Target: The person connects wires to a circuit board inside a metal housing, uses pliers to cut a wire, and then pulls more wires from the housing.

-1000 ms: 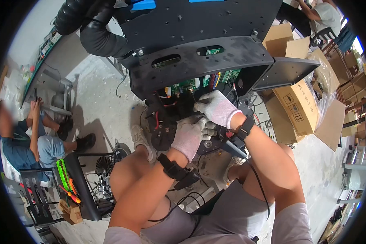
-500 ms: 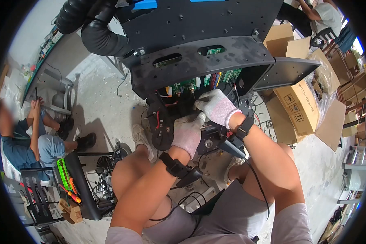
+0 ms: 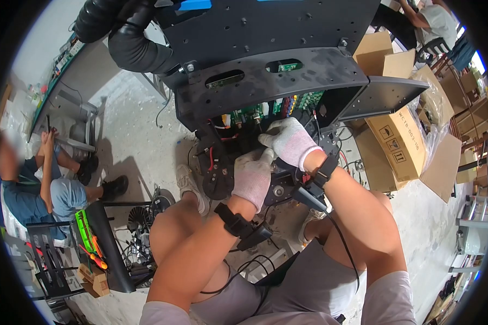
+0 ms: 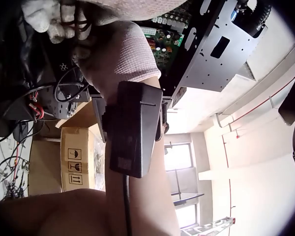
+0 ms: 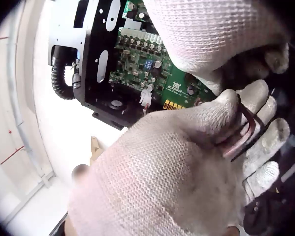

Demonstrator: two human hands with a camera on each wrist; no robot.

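Observation:
Both hands wear pale knit gloves and work close together at the front of a black metal chassis (image 3: 276, 70). In the right wrist view, my left hand (image 3: 252, 176) pinches a thin dark-red cable (image 5: 249, 117) between thumb and forefinger, the other fingers lying under it. My right hand (image 3: 290, 143) is just beyond, fingers curled and thumb tucked in at the same cable; its fingertips are partly hidden. Behind the hands, inside the chassis, sits a green circuit board (image 5: 137, 56) with white connectors and a white plug (image 5: 146, 97).
Thick black ribbed hose (image 3: 138, 49) hangs at the chassis's upper left. An open metal flap (image 3: 385, 96) juts out right, above a cardboard box (image 3: 396, 143). To the left a person (image 3: 43, 184) sits near a black stand (image 3: 108, 249) carrying a green tool case (image 3: 85, 233).
My left hand has drawn its spread fingers in and turned, bringing its thumb up by the right fingertips. The right hand has hardly moved.

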